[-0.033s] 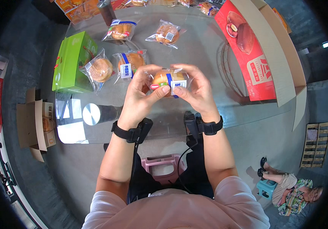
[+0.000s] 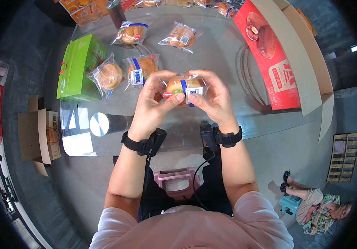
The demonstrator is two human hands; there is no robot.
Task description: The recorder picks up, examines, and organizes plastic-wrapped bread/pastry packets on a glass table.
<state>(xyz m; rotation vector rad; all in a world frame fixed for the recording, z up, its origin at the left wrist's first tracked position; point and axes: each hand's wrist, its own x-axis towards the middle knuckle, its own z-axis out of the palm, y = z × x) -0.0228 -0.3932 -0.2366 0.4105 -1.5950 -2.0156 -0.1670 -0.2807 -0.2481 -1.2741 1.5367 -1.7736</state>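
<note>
A clear-wrapped bread bun (image 2: 178, 86) with a blue band and white label is gripped between my left hand (image 2: 155, 97) and my right hand (image 2: 213, 97), thumbs on its front, fingers around its sides. Just behind my left hand lies a bagged bun with a blue band (image 2: 146, 65), beside a round bun in a clear bag (image 2: 110, 76). Farther back on the glass table (image 2: 186, 139) are two more bagged buns (image 2: 131, 34) (image 2: 182, 36).
A green box (image 2: 71, 68) stands left, a large open red carton (image 2: 265, 62) right. A metal cylinder (image 2: 103, 123) is near my left wrist, another (image 2: 116, 14) at the back. An open carton (image 2: 33, 133) sits off the table. A seated person (image 2: 319, 211) is at lower right.
</note>
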